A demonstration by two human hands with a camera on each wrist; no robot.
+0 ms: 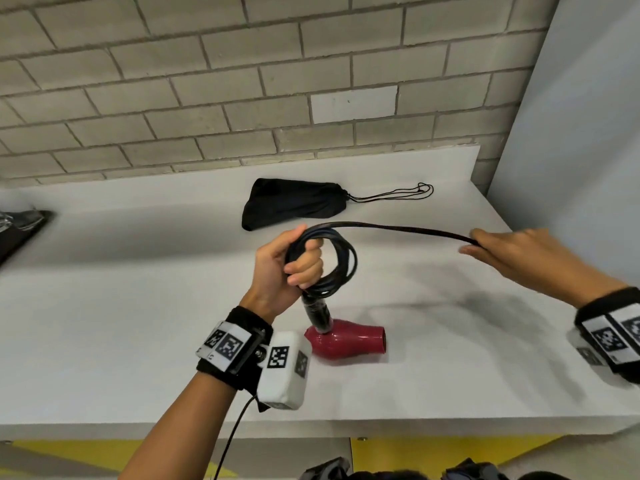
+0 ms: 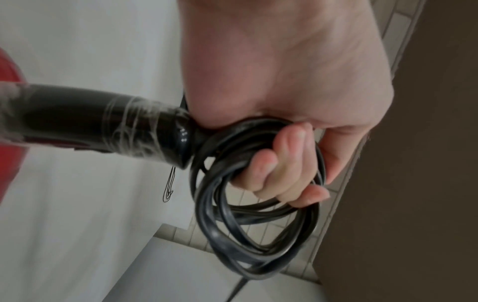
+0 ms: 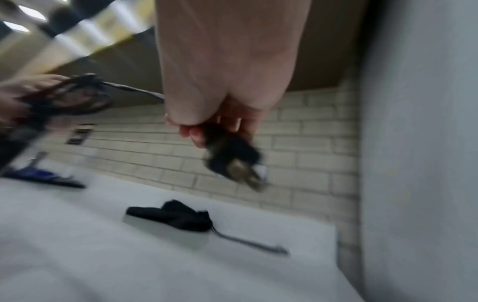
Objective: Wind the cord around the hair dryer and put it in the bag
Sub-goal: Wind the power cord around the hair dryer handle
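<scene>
gripping coiled cord (image 2: 258,224), left hand (image 1: 287,268); only right wrist view shows right hand (image 3: 220,114) pinching plug (image 3: 232,157).

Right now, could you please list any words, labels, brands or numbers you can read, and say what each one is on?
None can be read.
Black-and-white square marker tags on the left wristband and right wristband: coded patterns, not text.
Red hair dryer with black handle: no label legible.
Black drawstring bag: plain.

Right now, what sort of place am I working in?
Hard to say for sure: it looks like a plain indoor utility or test room. A painted brick wall backs a bare white counter, with yellow floor marking below its front edge.
</scene>
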